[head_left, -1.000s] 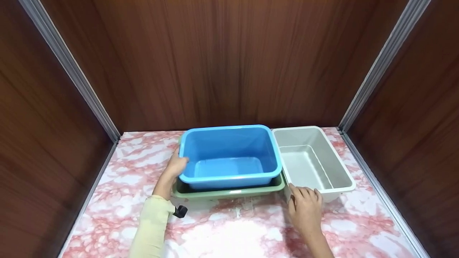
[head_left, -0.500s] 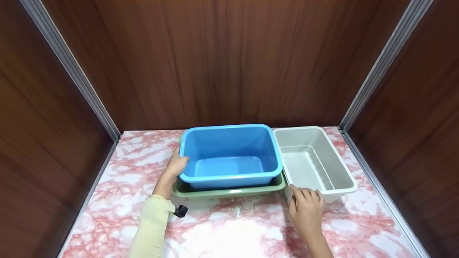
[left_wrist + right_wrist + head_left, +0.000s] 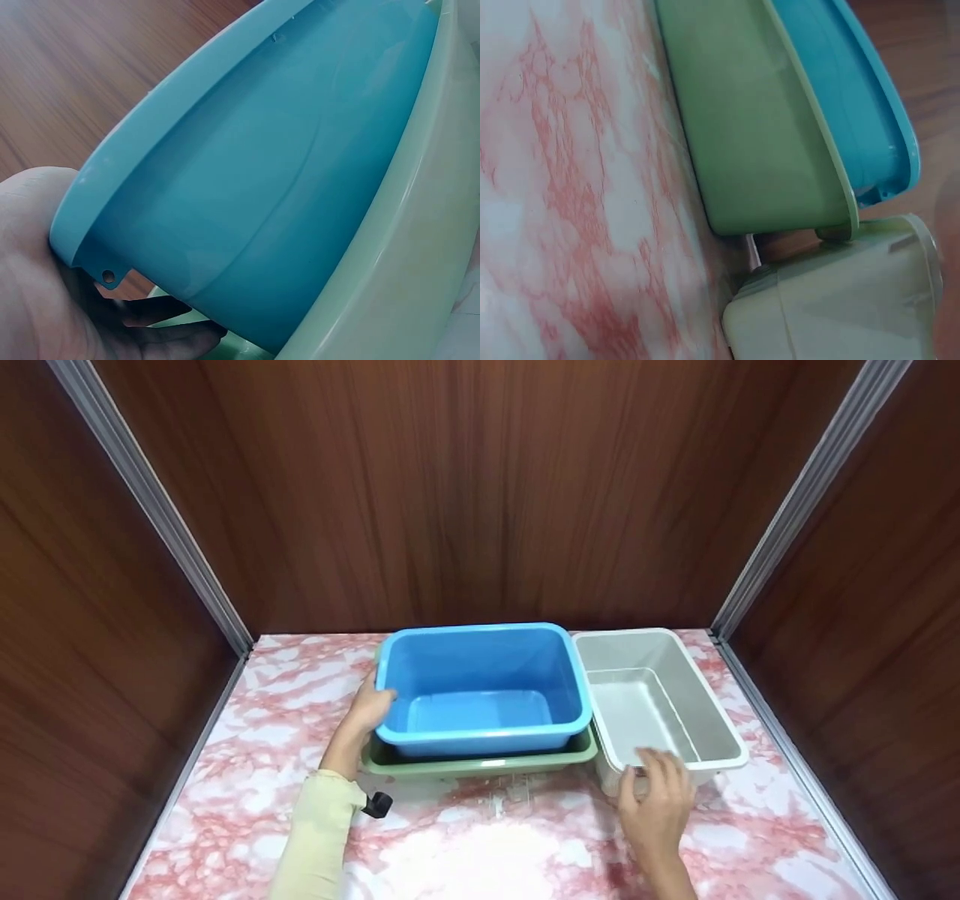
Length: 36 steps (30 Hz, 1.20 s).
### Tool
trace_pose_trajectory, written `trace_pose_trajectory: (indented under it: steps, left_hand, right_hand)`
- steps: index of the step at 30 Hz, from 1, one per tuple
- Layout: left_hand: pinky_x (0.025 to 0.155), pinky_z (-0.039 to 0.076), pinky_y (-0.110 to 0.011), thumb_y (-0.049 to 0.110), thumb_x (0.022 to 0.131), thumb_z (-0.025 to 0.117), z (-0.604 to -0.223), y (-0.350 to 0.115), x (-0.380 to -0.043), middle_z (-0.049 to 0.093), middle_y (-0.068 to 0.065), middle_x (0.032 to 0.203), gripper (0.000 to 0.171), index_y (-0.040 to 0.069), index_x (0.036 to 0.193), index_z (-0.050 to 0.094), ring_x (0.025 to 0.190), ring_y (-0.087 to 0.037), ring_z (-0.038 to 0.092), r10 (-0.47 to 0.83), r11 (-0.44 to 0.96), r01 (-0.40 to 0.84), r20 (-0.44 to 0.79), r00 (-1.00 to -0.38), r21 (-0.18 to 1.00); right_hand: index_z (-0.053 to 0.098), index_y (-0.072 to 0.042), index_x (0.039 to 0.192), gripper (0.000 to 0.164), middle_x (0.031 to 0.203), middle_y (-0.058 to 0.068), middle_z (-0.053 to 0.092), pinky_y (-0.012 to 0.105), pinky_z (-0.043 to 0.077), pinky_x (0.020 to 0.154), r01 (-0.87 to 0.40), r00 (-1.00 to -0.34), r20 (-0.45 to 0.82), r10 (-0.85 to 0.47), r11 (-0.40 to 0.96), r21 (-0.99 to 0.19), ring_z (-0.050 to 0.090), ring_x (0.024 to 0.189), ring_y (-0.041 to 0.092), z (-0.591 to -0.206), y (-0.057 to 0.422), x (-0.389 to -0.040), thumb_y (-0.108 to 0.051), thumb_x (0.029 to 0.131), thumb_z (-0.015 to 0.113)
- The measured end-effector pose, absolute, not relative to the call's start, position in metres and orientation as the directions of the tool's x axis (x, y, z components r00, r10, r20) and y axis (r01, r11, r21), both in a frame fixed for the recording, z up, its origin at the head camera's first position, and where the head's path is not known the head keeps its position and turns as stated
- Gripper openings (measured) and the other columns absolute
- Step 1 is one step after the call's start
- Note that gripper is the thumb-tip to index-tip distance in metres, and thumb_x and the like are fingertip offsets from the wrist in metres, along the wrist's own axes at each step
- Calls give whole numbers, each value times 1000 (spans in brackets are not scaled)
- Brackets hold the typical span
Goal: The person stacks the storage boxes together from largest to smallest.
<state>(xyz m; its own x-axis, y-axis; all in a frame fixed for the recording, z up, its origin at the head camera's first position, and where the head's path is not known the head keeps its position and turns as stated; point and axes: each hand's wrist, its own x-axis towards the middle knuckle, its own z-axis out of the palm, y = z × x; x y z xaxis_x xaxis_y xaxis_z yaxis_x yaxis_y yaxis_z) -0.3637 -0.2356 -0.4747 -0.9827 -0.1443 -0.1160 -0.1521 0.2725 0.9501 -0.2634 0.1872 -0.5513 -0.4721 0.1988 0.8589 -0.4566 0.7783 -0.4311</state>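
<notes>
A blue plastic basin (image 3: 480, 709) sits nested in a green basin (image 3: 480, 769), whose front rim shows below it. My left hand (image 3: 367, 706) grips the blue basin's left rim, thumb over the inside and fingers underneath, as the left wrist view shows. Right of these, a light grey basin (image 3: 645, 712) stands with its long side toward them. At its near rim is my right hand (image 3: 658, 802), fingers loosely bent over the edge and thumb on the near side. The right wrist view does not show this hand.
The basins stand on a red-and-white marbled tabletop (image 3: 487, 847). Brown wood-grain panels (image 3: 480, 495) rise behind and at both sides, with metal strips along the corners. A small black device (image 3: 377, 804) is attached at the left sleeve's cuff.
My right hand has slid right along the grey basin's near rim from its left corner, with its fingers spreading. The left hand and the blue basin stay in place.
</notes>
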Motion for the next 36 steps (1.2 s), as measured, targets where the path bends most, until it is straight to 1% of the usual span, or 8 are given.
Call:
trace_pose_trajectory:
  steps: [3, 6, 8, 11, 20, 27, 31, 36]
  left_hand:
    - [100, 37, -50, 2, 86, 45, -476, -236, -364, 29, -23, 151, 76, 7, 156, 16, 128, -36, 38, -146, 284, -154, -116, -982, 946]
    - [100, 38, -49, 3, 87, 44, -476, -236, -363, 29, -24, 151, 75, 7, 156, 15, 129, -36, 38, -146, 284, -159, -121, -982, 945]
    - [100, 38, -49, 3, 87, 45, -476, -236, -363, 29, -23, 152, 75, 8, 156, 16, 129, -35, 38, -155, 286, -161, -121, -981, 944]
    - [100, 39, -49, 4, 88, 45, -476, -236, -363, 29, -23, 152, 75, 8, 156, 16, 128, -35, 38, -154, 284, -162, -122, -981, 945]
    - [98, 40, -49, 4, 88, 46, -476, -236, -363, 31, -24, 150, 74, 7, 155, 16, 126, -36, 41, -155, 268, -159, -120, -981, 950]
    - [99, 39, -49, 4, 88, 46, -476, -236, -363, 31, -24, 150, 74, 6, 155, 16, 126, -35, 40, -158, 272, -163, -123, -980, 949]
    - [98, 40, -49, 6, 89, 45, -477, -236, -362, 35, -25, 147, 69, 2, 153, 20, 124, -37, 43, -151, 271, -164, -126, -980, 949]
    - [92, 45, -49, 11, 91, 45, -477, -236, -359, 47, -27, 135, 57, -5, 145, 35, 114, -39, 51, -164, 300, -160, -114, -980, 940]
  right_hand:
    - [59, 6, 120, 47, 128, 26, 51, 55, 23, 104, -358, -499, 784, 369, 736, -574, 39, 123, 43, -552, 192, -262, -9, 77, 70]
    - [41, 8, 137, 69, 147, 29, 27, 49, 10, 112, -247, -549, 651, 524, 642, -725, 19, 139, 37, -553, 195, -261, -11, 80, 73]
    - [28, 7, 146, 81, 155, 27, 11, 44, 5, 114, -190, -582, 557, 593, 567, -802, 7, 143, 32, -553, 196, -262, -14, 82, 73]
    - [11, 2, 153, 94, 158, 21, -2, 41, 0, 114, -135, -626, 441, 643, 468, -873, -3, 145, 26, -552, 198, -263, -19, 84, 73]
    - [-15, -7, 153, 112, 159, 14, -16, 33, -6, 112, -56, -672, 251, 697, 289, -956, -16, 143, 17, -550, 197, -270, -31, 85, 72]
    - [-23, -8, 150, 117, 157, 12, -24, 29, -12, 109, -37, -683, 160, 713, 186, -982, -22, 141, 16, -551, 197, -277, -33, 86, 71]
    - [-23, -8, 150, 113, 157, 13, -24, 27, -13, 109, -43, -685, 144, 715, 158, -987, -22, 141, 17, -552, 197, -279, -26, 87, 68]
    - [-21, -6, 150, 109, 158, 12, -20, 21, -11, 108, -105, -671, 160, 724, 121, -987, -18, 141, 9, -553, 195, -282, -10, 84, 65]
